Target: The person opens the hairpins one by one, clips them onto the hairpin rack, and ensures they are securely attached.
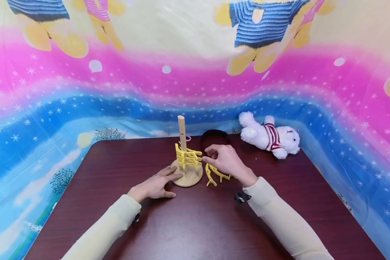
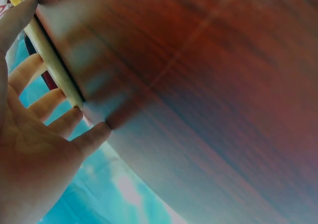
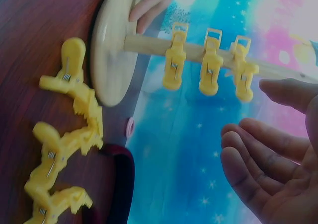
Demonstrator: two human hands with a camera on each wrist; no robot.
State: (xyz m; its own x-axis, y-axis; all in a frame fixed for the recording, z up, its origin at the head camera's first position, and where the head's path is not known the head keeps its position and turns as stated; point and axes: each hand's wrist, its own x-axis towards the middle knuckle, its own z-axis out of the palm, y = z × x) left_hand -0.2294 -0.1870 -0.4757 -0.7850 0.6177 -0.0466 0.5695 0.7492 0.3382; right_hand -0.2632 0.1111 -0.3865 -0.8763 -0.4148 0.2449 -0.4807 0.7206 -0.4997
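Observation:
A wooden stand has a round base and an upright post. Yellow spring clips are attached around the post, one above another; three show side on in the right wrist view. My left hand rests its spread fingertips on the left of the base, whose rim shows in the left wrist view. Just right of the upper clip, my right hand holds nothing, its thumb and fingers apart. More yellow clips, linked in a chain, lie on the table below it, partly hidden by that hand.
Behind my right hand lies a dark headband-like loop. A small pink ring is behind the post. At the back right a white teddy bear lies on the brown table. A printed cloth hangs around the table.

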